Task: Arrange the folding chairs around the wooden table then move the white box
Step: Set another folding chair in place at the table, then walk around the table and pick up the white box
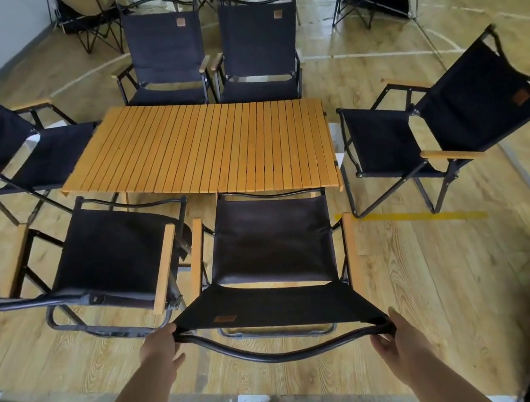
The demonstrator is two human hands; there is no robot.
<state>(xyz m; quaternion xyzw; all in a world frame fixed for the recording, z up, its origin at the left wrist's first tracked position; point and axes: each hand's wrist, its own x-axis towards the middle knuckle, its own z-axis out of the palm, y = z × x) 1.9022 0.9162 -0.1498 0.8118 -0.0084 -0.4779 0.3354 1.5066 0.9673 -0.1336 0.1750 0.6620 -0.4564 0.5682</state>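
- While your left hand [161, 345] sits at the left corner of the chair's [272, 260] top bar, thumb above and fingers loosely curled below, mind the neighbour chair [110, 260] just beside it: push askew and the two wooden armrests may knock or lock.
- Straight ahead, the chair's front rail sits at the table's [203, 148] near edge; shove harder and I judge you would nudge the table into the far chairs [165, 52].
- Your right hand [395, 335] brackets the bar's right end the same way, thumb over, fingers under; the hold looks light, so an uneven pull could twist or half-fold the frame.
- The chair itself has a black fabric seat and back, thin black metal tubing, pale wooden armrests and a small brown tag on the back. It stands at the table's near long side, right of its neighbour.
- The white box is nowhere in view.
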